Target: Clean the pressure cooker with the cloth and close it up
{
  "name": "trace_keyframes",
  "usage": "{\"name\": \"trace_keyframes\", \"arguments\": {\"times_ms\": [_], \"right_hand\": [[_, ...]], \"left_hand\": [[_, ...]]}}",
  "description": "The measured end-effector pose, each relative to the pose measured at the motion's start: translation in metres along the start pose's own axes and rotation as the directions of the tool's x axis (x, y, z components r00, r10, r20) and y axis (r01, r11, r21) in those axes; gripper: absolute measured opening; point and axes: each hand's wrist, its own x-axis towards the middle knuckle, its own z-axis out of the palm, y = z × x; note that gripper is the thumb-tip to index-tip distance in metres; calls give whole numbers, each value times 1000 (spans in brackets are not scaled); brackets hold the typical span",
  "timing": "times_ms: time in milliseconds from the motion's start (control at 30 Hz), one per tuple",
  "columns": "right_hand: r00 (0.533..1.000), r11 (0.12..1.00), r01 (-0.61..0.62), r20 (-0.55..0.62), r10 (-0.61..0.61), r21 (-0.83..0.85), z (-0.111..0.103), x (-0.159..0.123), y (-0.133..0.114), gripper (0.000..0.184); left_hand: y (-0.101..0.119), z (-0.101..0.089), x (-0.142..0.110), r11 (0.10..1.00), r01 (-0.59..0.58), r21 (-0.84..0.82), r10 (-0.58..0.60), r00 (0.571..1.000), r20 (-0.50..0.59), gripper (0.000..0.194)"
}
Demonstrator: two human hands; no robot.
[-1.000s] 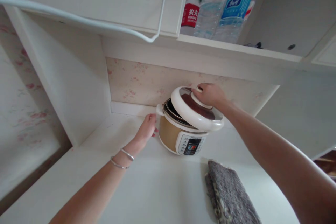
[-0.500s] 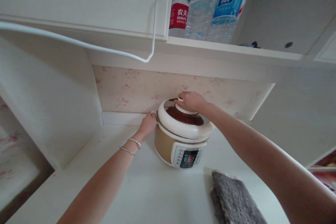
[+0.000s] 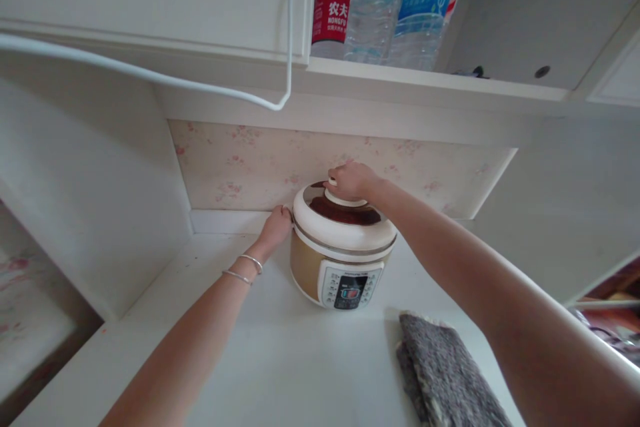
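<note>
A small gold and white electric cooker (image 3: 320, 267) stands at the back of a white shelf surface (image 3: 280, 353), its control panel facing me. Its white-rimmed lid with dark glass (image 3: 345, 223) sits flat on the pot. My right hand (image 3: 350, 180) is closed round the lid's knob from above. My left hand (image 3: 275, 227), two thin bangles on the wrist, grips the cooker's left side handle.
A folded grey cloth (image 3: 445, 373) lies at the front right. Above, a shelf holds plastic water bottles (image 3: 380, 0), and a white cable (image 3: 150, 77) hangs across the cupboard. Floral wallpaper (image 3: 240, 160) backs the niche.
The tilted lid has come down flat onto the pot. My left hand moved from beside the cooker onto its side handle. The view shifted a little.
</note>
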Motion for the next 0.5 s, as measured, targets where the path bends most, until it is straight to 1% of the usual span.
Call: {"name": "trace_keyframes", "arguments": {"times_ms": [67, 133, 233, 333, 400, 433, 500], "right_hand": [[1000, 1000, 15, 3, -15, 11, 0, 0, -1, 51], [1000, 999, -8, 18, 7, 41, 0, 1, -3, 52], [993, 991, -108, 53, 104, 79, 5, 6, -7, 51], [967, 967, -238, 109, 228, 87, 11, 12, -12, 46], [952, 953, -290, 123, 279, 83, 15, 14, -13, 43], [952, 953, -291, 119, 281, 81, 16, 14, -13, 42], [966, 966, -245, 108, 236, 79, 16, 11, -11, 42]], "left_hand": [[1, -1, 0, 1000, -5, -21, 5, 1000, 9, 30], [2, -2, 0, 999, -7, -34, 7, 1000, 6, 30], [5, -2, -1, 1000, -9, -17, 9, 1000, -5, 29], [9, -1, -2, 1000, -13, -14, 13, 1000, -5, 28], [11, -2, -2, 1000, 8, -24, -8, 1000, 2, 27], [11, -2, -2, 999, 20, -31, -20, 1000, 5, 27], [11, -2, -2, 997, 51, -65, -50, 999, 12, 26]]}}
